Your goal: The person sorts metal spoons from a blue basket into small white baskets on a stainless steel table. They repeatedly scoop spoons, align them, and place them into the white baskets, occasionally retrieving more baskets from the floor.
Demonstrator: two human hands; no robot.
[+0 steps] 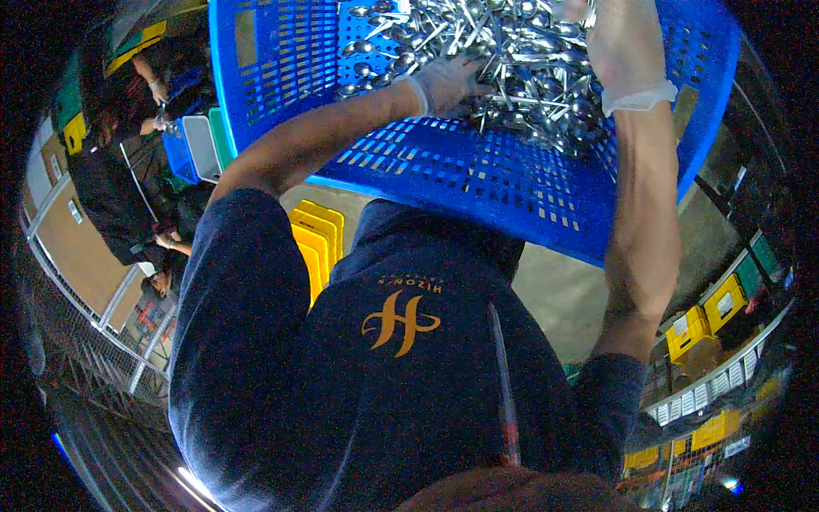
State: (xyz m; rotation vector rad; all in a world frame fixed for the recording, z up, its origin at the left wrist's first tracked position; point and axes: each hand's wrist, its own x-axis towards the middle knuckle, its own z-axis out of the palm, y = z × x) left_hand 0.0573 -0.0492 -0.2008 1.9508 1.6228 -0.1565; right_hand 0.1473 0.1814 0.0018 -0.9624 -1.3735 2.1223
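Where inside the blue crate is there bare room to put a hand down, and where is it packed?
Bare crate floor shows along the near wall of the blue crate, below the spoon pile, and at the far left by the left wall. The middle and right are packed with spoons, where the gloved left hand and right hand rest.

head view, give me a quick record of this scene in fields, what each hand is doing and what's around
container: big blue perforated plastic crate in front of the person
contents: heap of metal spoons
left hand: gloved, fingers down in the spoons; whether it grips any cannot be told
right hand: gloved, over the heap's right side; grip hidden
clothing: dark blue shirt with an orange emblem
surroundings: yellow crates below the blue one; another person working at the left
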